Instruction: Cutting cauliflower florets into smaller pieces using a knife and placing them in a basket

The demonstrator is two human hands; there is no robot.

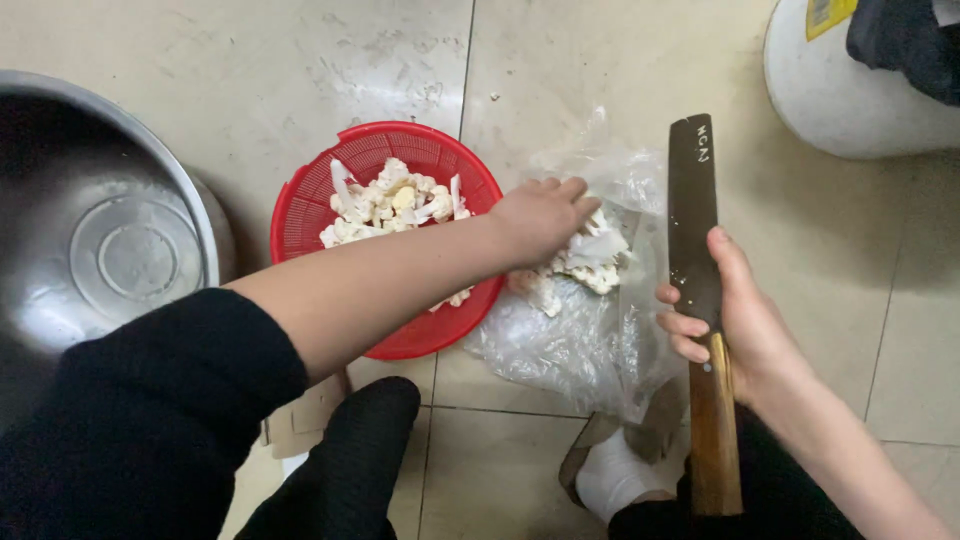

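Observation:
My left hand (540, 218) reaches across the red plastic basket (300, 215) and rests, fingers curled, on a pile of cut cauliflower pieces (590, 262) lying on a clear plastic bag (570, 345) on the tiled floor. Whether it grips a piece I cannot tell. More cauliflower florets (390, 205) lie inside the basket. My right hand (745, 320) holds a long dark cleaver (692, 200) by its wooden handle (712, 440), blade pointing away, to the right of the bag.
A large steel basin (110, 250) stands at the left. A white round container (850, 100) sits at the top right with dark cloth on it. My knees and a white-socked foot (615, 475) are at the bottom edge.

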